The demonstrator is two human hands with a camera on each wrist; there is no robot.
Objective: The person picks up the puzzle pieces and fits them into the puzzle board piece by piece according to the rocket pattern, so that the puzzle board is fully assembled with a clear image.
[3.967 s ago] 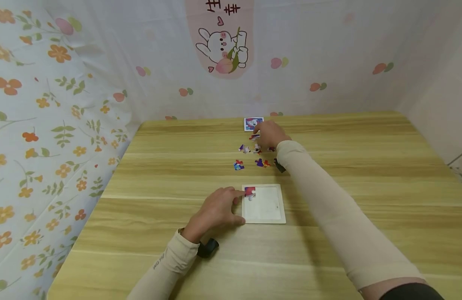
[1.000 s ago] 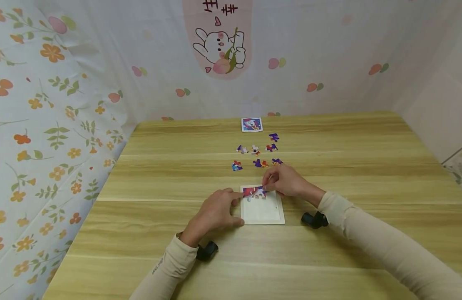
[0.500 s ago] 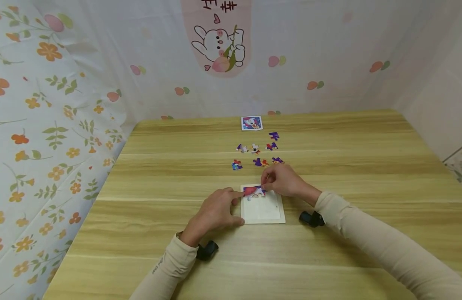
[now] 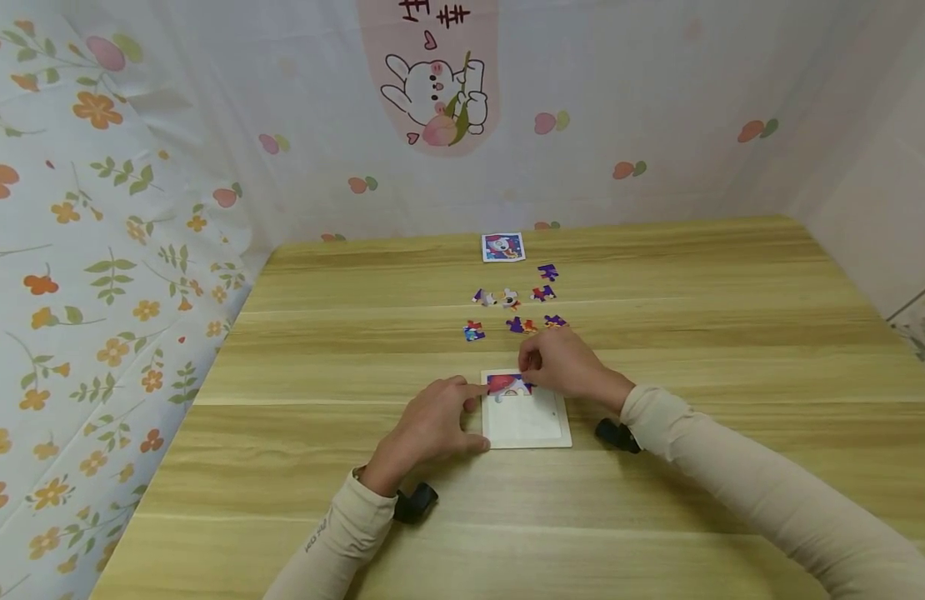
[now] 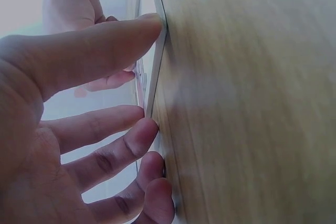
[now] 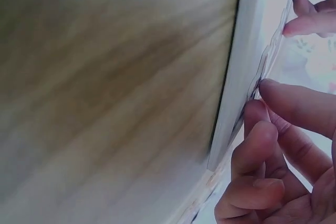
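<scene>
In the head view a shallow white puzzle tray (image 4: 524, 428) lies on the table, with joined jigsaw pieces (image 4: 502, 384) in its top left corner. My left hand (image 4: 431, 425) rests at the tray's left side, index fingertip on the pieces' left edge and thumb at the lower left corner. The left wrist view shows its fingers (image 5: 94, 127) fairly straight along the tray's rim. At the tray's upper edge my right hand (image 4: 571, 364) pinches a jigsaw piece (image 4: 527, 382) between thumb and index finger, partly hidden by the fingertips. The right wrist view shows the fingertips (image 6: 270, 85) right at the pieces.
Several loose jigsaw pieces (image 4: 510, 298) lie spread beyond the tray, among them a blue and red one (image 4: 473, 331). A small picture card (image 4: 503, 247) sits near the far table edge. Patterned cloth (image 4: 297, 183) hangs behind the table (image 4: 342, 350).
My right hand came back from the loose pieces near the card to the tray with a piece, which now sits flush beside the first. The left hand has stayed at the tray.
</scene>
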